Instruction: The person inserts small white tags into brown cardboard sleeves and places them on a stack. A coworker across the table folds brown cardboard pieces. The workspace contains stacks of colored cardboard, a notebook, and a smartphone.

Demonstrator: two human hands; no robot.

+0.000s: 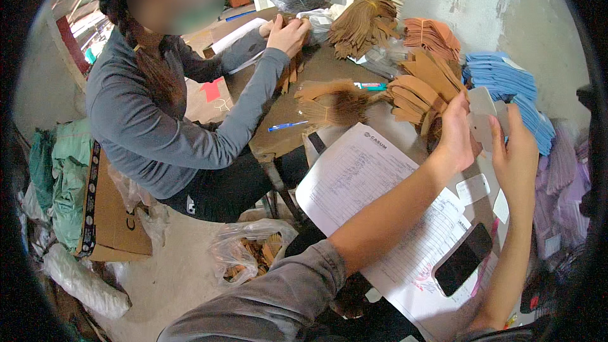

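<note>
My left hand (457,132) is closed on the edge of a pale card-like tag (481,113) with a small dark spot. From the other side, my right hand (514,152) pinches the same tag between thumb and fingers. Just beyond my hands lie tan fabric strips (421,92) in tied bundles. A loose white tag (473,189) with handwriting rests on the table below my hands. Under my left forearm are handwritten paper forms (361,183), and a dark-screened phone (464,259) lies on top of them.
Blue folded bundles (500,76), orange bundles (432,35) and purple bundles (557,190) surround the far right side. Across the table, a co-worker in a grey sleeve (253,107) handles brown strips. A blue pen (287,126) lies between us. A plastic bag (231,247) of scraps sits on the floor.
</note>
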